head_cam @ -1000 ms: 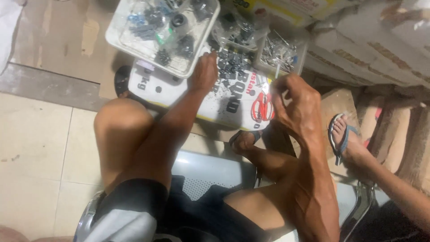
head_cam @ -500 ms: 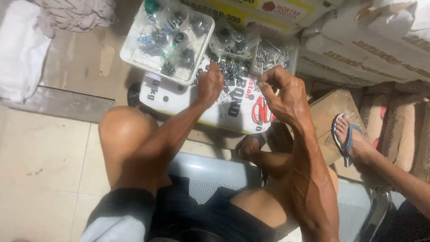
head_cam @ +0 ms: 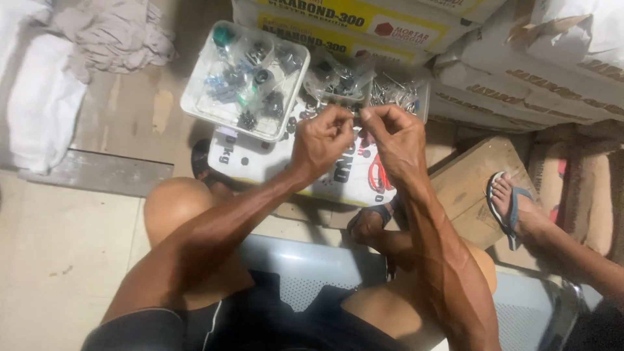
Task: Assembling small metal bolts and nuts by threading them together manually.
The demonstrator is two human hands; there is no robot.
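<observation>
In the head view, our two hands have come together. A moment ago our left hand (head_cam: 323, 140) was down on the white sack with red and black print (head_cam: 260, 162), picking among the small dark metal bits (head_cam: 305, 117) spread there, and our right hand (head_cam: 396, 140) was off to the side. Now both are lifted a little and meet fingertip to fingertip over the sack. So we think a tiny part has been picked up and is being fitted or held between the fingers, but it is too small to see.

Both arms reach forward from our knees, wrists bent, fingers pinched shut. The clear plastic tray of dark round parts (head_cam: 195, 104) sits just beyond our left hand.
</observation>
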